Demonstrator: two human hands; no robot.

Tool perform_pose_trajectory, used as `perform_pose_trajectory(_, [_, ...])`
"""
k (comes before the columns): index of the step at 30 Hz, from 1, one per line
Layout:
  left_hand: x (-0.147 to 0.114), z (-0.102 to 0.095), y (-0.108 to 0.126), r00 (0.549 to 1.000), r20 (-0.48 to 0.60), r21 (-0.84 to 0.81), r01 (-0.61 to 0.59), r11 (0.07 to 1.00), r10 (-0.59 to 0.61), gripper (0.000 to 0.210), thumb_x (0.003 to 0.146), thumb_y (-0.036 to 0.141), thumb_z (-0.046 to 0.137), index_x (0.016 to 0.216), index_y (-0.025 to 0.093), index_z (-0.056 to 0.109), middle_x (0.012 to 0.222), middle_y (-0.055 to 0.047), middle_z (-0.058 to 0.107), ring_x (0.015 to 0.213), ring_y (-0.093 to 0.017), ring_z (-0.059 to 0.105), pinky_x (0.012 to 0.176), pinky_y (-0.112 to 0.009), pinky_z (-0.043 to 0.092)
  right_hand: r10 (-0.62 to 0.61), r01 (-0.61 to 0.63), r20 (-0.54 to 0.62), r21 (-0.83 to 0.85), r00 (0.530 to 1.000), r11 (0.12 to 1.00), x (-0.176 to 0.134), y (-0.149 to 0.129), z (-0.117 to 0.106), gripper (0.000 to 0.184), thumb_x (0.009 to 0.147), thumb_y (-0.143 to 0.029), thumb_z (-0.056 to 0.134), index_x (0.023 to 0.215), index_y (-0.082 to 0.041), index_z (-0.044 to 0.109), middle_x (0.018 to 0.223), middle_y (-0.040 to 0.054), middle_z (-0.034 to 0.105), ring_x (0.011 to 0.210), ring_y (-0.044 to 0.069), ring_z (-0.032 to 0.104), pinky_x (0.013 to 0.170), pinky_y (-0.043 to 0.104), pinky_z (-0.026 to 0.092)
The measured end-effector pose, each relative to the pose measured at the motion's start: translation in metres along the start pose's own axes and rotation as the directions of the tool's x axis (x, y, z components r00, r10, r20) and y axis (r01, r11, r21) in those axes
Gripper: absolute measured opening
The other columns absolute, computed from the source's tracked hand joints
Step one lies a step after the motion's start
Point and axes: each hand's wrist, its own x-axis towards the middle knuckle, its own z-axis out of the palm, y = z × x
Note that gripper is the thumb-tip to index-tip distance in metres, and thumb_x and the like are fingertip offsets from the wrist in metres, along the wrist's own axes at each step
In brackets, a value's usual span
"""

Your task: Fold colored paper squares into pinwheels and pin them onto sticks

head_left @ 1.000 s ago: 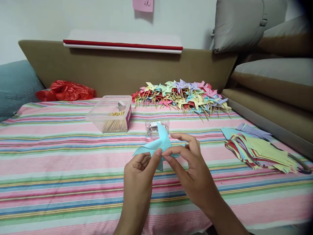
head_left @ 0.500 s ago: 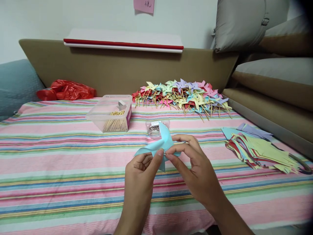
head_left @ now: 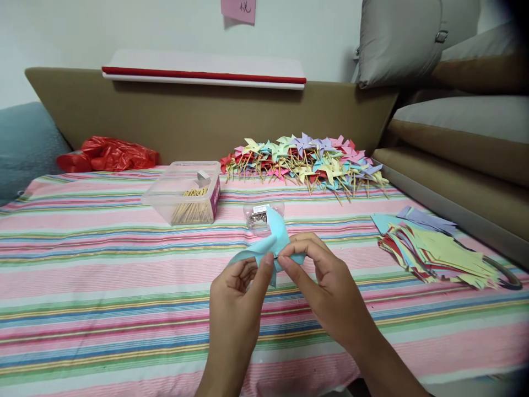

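A light blue paper pinwheel (head_left: 279, 232) with folded blades is held above the striped cloth. My left hand (head_left: 238, 292) pinches it near the centre, thumb in front and fingers behind the paper. At that centre, the thumb and index finger of my right hand (head_left: 324, 284) are closed on a small metal pin, mostly hidden by the fingertips. Just behind the pinwheel stands a small clear plastic box (head_left: 250, 216) with a white label and small metal pieces inside.
A clear tub (head_left: 165, 201) of wooden sticks stands left. Finished pinwheels on sticks (head_left: 303, 160) are heaped at the back. Cut paper pieces (head_left: 446, 253) lie right, beside scissors-like dark handles (head_left: 510, 282). A red plastic bag (head_left: 113, 154) lies back left; cushions (head_left: 463, 132) are stacked right.
The right fingers have closed in tighter at the pinwheel's centre, so less of the small metal pin shows. The whole view has shifted slightly; the left hand keeps its hold.
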Motion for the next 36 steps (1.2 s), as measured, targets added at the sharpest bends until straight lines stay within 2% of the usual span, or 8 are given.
perform_pose_trajectory(9, [0.000,-0.002,-0.006,0.987,0.074,0.093,-0.152,0.984,0.146,0.021,0.091,0.037,0.071,0.079,0.020,0.071,0.073,0.002,0.060,0.075,-0.012,0.063,0.067,-0.019,0.050,0.107,-0.106,-0.005,0.079,0.994,0.991,0.000,-0.004,-0.001,0.009,0.096,-0.031,0.062,0.090,-0.026,0.066,0.099,-0.0008,0.064,0.100,0.016,0.060,0.089,0.028,0.044])
perform_pose_trajectory(15, [0.000,0.000,-0.004,0.983,0.076,0.093,-0.176,0.980,0.169,0.024,0.088,0.036,0.074,0.071,0.021,0.066,0.063,0.004,0.054,0.083,-0.016,0.068,0.077,-0.022,0.055,0.145,-0.142,-0.021,0.110,0.989,0.984,-0.001,-0.001,0.000,0.009,0.096,-0.034,0.063,0.092,-0.027,0.066,0.096,-0.0016,0.066,0.093,0.016,0.059,0.084,0.029,0.044])
perform_pose_trajectory(17, [0.000,0.000,-0.004,0.983,0.074,0.095,-0.177,0.980,0.170,0.022,0.089,0.036,0.073,0.074,0.021,0.068,0.066,0.003,0.059,0.084,-0.016,0.069,0.077,-0.022,0.055,0.180,-0.172,-0.045,0.140,0.983,0.975,-0.002,0.001,0.001,0.008,0.094,-0.035,0.066,0.096,-0.028,0.062,0.096,-0.0026,0.065,0.089,0.016,0.058,0.081,0.030,0.045])
perform_pose_trajectory(21, [-0.001,-0.001,-0.005,0.985,0.060,0.115,-0.167,0.979,0.161,0.015,0.089,0.036,0.073,0.084,0.022,0.074,0.079,0.000,0.071,0.084,-0.016,0.070,0.073,-0.022,0.055,0.231,-0.208,-0.078,0.231,0.970,0.950,-0.001,0.001,0.000,0.029,0.090,-0.034,0.072,0.114,-0.032,0.055,0.103,-0.0025,0.065,0.101,0.019,0.061,0.093,0.036,0.046])
perform_pose_trajectory(23, [-0.001,-0.003,-0.005,0.982,0.066,0.142,-0.185,0.972,0.177,0.014,0.090,0.036,0.072,0.086,0.023,0.075,0.081,0.000,0.072,0.083,-0.016,0.070,0.072,-0.022,0.055,0.221,-0.211,-0.028,0.203,0.975,0.956,0.001,0.000,-0.004,0.033,0.091,-0.033,0.071,0.121,-0.032,0.058,0.108,-0.0004,0.067,0.109,0.021,0.061,0.100,0.040,0.045])
perform_pose_trajectory(26, [-0.002,-0.007,-0.005,0.968,0.109,0.209,-0.245,0.947,0.226,0.011,0.091,0.034,0.071,0.098,0.027,0.077,0.087,0.001,0.075,0.085,-0.015,0.070,0.072,-0.021,0.055,0.178,-0.188,0.074,0.155,0.981,0.970,0.002,-0.002,-0.010,0.019,0.094,-0.034,0.067,0.113,-0.030,0.068,0.113,0.0009,0.070,0.112,0.022,0.062,0.100,0.040,0.045])
perform_pose_trajectory(31, [-0.004,-0.011,0.000,0.940,0.125,0.311,-0.340,0.887,0.317,0.012,0.092,0.030,0.069,0.099,0.031,0.078,0.096,0.001,0.078,0.092,-0.019,0.072,0.063,-0.021,0.056,0.138,-0.160,0.156,0.141,0.978,0.977,0.002,-0.002,-0.018,0.009,0.096,-0.034,0.066,0.103,-0.031,0.070,0.100,-0.0023,0.069,0.098,0.018,0.061,0.090,0.033,0.046])
perform_pose_trajectory(36, [-0.002,-0.017,0.004,0.859,0.243,0.359,-0.511,0.781,0.450,0.014,0.093,0.021,0.065,0.101,0.027,0.075,0.098,0.000,0.078,0.088,-0.016,0.074,0.065,-0.020,0.058,0.034,-0.053,0.143,0.136,0.989,0.989,0.002,-0.001,-0.021,0.004,0.095,-0.028,0.067,0.097,-0.030,0.069,0.097,-0.0020,0.064,0.093,0.016,0.058,0.084,0.029,0.047])
